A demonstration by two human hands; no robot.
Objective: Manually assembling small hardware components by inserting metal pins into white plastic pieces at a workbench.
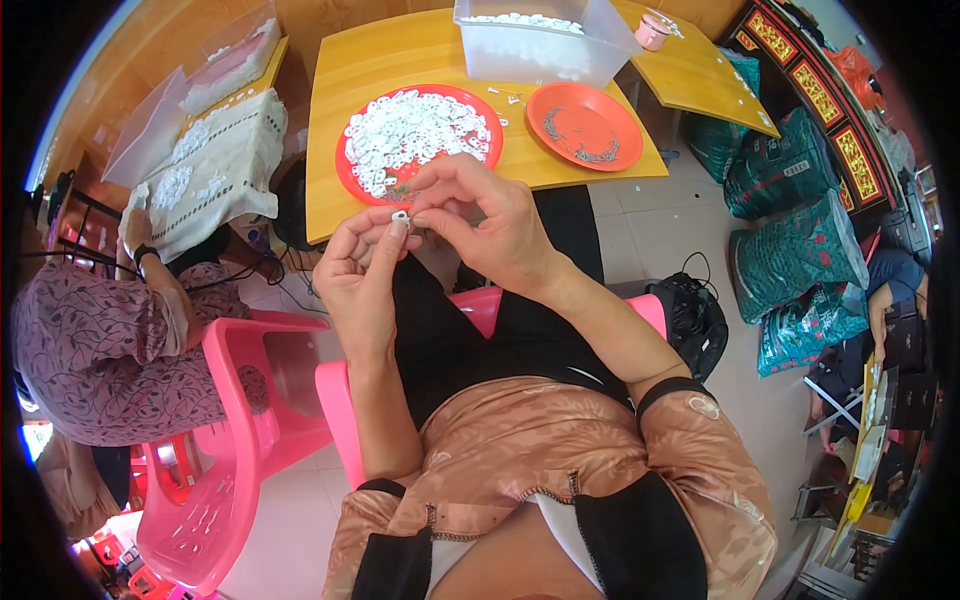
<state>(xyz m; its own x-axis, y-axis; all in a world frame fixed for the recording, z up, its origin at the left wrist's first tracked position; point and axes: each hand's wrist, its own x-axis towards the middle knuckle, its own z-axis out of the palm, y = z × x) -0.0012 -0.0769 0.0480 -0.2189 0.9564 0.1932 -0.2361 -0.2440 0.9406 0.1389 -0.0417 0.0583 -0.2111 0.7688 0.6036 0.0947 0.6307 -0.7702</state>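
Between the thumb and fingers of my left hand (pixel 362 265) is a small white plastic piece (pixel 401 216) with a dark opening. My right hand (pixel 485 220) meets it from the right, thumb and forefinger pinched together at the piece's edge; whatever they grip is too small to name. Both hands are raised over my lap, just short of the table edge. Beyond them a red round tray (pixel 345 165) carries a heap of similar white pieces (pixel 415 130), with some small metal bits at its near side. An orange-red plate (pixel 570 105) to the right holds thin grey metal pieces (pixel 597 150).
A clear plastic bin (pixel 545 60) of white pieces stands at the back of the yellow table (pixel 345 60). A pink cup (pixel 652 33) is at back right. Green sacks (pixel 795 250) line the right floor. At left, another person (pixel 110 340) works beside a pink chair (pixel 240 420).
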